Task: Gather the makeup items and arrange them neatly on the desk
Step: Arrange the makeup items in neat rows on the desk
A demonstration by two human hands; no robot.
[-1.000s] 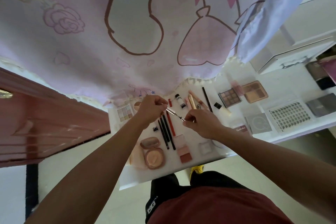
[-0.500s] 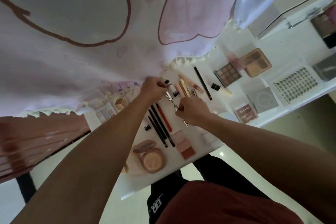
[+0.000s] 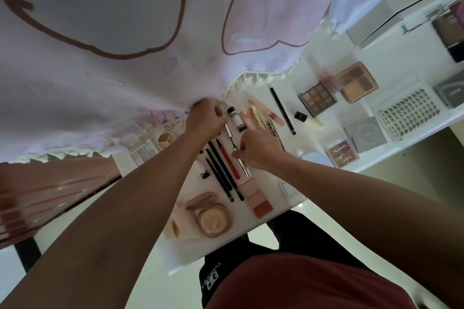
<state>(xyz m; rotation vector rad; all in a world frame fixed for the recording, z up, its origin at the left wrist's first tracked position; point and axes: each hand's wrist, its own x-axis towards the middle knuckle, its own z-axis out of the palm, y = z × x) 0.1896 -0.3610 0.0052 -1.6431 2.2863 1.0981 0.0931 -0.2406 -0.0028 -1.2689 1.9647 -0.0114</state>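
A white desk (image 3: 386,57) runs from the lower middle of the frame to the right edge. Above it a pale curtain (image 3: 125,83) with pink cartoon prints fills the top. A reddish door (image 3: 50,183) stands at the left, with pale floor (image 3: 170,293) below.

At the centre, the left hand (image 3: 204,120) curls its fingers around the cap of a silver wand (image 3: 228,130). The right hand (image 3: 258,148) pinches the matching silver tube (image 3: 245,167). Both sit just over the desk, beside a row of pencils (image 3: 221,170).

Palettes (image 3: 317,98) lie to the right.
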